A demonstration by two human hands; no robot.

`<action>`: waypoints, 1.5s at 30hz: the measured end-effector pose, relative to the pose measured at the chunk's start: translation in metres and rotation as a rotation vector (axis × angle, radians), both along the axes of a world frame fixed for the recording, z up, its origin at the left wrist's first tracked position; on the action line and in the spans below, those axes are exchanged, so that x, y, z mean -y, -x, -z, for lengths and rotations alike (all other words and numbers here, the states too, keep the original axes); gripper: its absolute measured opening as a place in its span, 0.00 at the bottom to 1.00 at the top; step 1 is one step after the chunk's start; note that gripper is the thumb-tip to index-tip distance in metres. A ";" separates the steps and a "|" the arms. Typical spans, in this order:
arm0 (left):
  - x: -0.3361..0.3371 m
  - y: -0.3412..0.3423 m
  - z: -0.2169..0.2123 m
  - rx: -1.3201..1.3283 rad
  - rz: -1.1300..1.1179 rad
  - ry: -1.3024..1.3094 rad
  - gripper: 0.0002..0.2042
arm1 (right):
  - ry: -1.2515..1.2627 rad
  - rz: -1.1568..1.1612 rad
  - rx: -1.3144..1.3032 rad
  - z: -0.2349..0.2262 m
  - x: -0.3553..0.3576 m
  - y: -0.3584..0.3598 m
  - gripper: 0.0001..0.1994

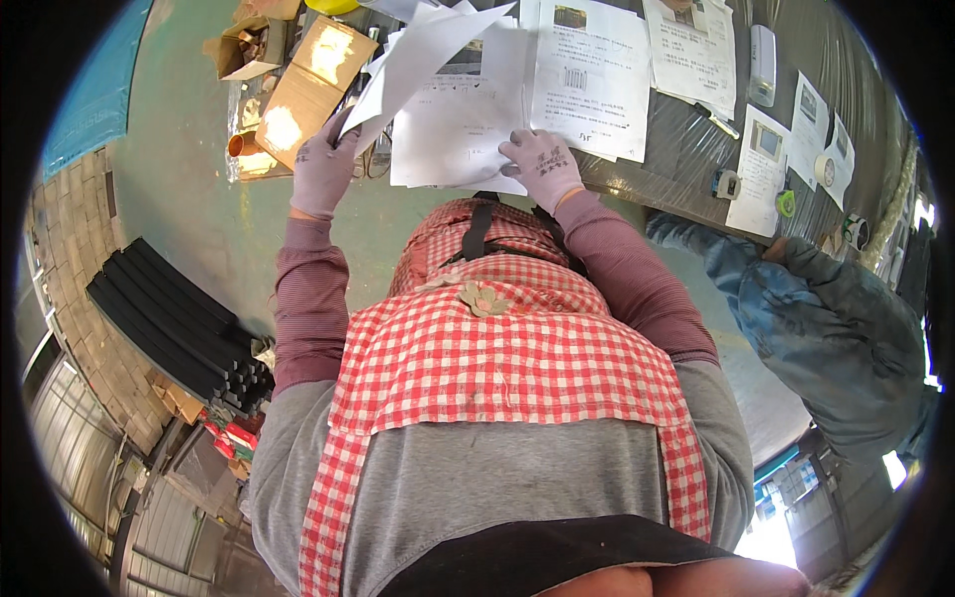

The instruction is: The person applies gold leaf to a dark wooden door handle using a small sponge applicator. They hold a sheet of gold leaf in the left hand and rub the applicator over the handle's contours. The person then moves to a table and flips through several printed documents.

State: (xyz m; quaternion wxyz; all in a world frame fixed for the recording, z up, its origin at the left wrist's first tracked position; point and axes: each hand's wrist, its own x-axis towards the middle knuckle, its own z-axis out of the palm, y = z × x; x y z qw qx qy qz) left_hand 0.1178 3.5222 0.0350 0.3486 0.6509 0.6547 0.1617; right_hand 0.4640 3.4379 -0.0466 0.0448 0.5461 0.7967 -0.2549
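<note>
My left hand [323,171], in a pale grey-lilac work glove, is closed on the lower corner of a lifted sheet of paper [413,75], which curls up and over the pages beneath it. Under it lies a printed sheet [463,129] with a small photo and some handwriting. My right hand [544,167], gloved the same way, rests at that sheet's lower right edge, where it meets another printed page [595,95] with a photo and dark lines. The fingers of my right hand are bent over the paper edge; whether they pinch it I cannot tell.
On the dark plastic-covered table [686,179] lie more printed sheets [761,164], a marker pen [718,121], a tape roll [825,169] and a white device [762,65]. Cardboard boxes [316,90] stand at the left. Another person's blue-clad arm [786,289] is at the right.
</note>
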 end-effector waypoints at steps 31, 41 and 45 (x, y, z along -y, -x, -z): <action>0.011 -0.022 0.039 -0.213 0.172 0.193 0.21 | 0.072 0.638 -0.528 -0.030 -0.033 -0.008 0.22; 0.005 0.000 0.023 -0.046 -0.082 0.190 0.26 | -0.045 0.018 -0.013 -0.008 -0.014 -0.013 0.21; 0.005 0.010 0.027 -0.054 -0.082 0.166 0.26 | -0.018 0.004 -0.006 -0.005 -0.016 -0.013 0.20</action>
